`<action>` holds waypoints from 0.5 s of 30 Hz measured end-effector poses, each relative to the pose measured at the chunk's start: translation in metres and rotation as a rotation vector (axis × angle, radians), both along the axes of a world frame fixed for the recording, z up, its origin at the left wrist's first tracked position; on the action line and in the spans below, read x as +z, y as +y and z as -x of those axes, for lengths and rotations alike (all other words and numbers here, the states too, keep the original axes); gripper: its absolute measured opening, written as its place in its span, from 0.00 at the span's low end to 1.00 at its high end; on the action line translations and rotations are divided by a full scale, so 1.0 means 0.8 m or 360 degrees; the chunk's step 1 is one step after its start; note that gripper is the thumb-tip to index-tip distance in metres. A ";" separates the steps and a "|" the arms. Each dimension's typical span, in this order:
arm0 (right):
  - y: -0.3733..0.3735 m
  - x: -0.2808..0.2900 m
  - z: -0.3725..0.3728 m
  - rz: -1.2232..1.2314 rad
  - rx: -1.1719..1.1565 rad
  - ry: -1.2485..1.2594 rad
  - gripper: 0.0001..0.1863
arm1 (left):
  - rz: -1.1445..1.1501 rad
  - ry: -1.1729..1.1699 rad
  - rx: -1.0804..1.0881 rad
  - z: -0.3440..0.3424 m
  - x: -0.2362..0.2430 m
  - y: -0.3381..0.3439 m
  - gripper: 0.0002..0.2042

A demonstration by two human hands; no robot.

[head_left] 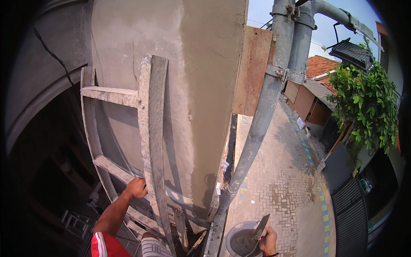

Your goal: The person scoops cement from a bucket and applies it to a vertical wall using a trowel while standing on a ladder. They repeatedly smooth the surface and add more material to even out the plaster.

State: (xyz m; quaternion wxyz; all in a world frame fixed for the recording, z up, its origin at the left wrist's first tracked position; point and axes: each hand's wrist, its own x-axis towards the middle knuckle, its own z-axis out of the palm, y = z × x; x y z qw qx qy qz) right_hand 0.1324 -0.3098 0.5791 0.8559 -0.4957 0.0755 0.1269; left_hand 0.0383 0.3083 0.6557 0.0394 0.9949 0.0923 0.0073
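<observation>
Left hand (136, 187) observed with fingers curled around 1 ladder (152, 111) at left; right hand (269, 242), fingers closed, grasps 1 trowel (261, 225) beside the bucket (229, 242), near right.

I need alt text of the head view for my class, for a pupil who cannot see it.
A person's right hand holds a trowel at a bucket of grey mix, while the left hand grips a ladder by a wall with a darker strip. Grey pipes run down beside a paved lane.
</observation>
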 end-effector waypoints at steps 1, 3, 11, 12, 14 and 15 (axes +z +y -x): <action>-0.002 -0.010 -0.002 -0.0011 0.0031 -0.0002 0.15 | 0.0008 0.0006 0.0032 0.001 -0.001 0.000 0.17; 0.004 -0.018 -0.003 -0.0028 0.0042 0.0023 0.16 | 0.0026 -0.0012 0.0059 0.003 0.003 -0.002 0.17; 0.013 -0.013 -0.005 -0.0053 -0.0046 0.0093 0.16 | 0.0210 -0.0145 0.0149 0.004 0.018 -0.019 0.17; 0.018 -0.007 -0.005 -0.0057 -0.0050 0.0093 0.16 | 0.0209 -0.0186 0.0146 0.006 0.017 -0.016 0.17; 0.029 0.012 0.001 -0.0048 -0.0075 0.0099 0.15 | 0.0225 -0.0260 0.0125 0.006 0.014 -0.018 0.17; 0.030 0.019 0.003 -0.0038 -0.0069 0.0083 0.15 | 0.0228 -0.0291 0.0121 0.004 0.019 -0.023 0.17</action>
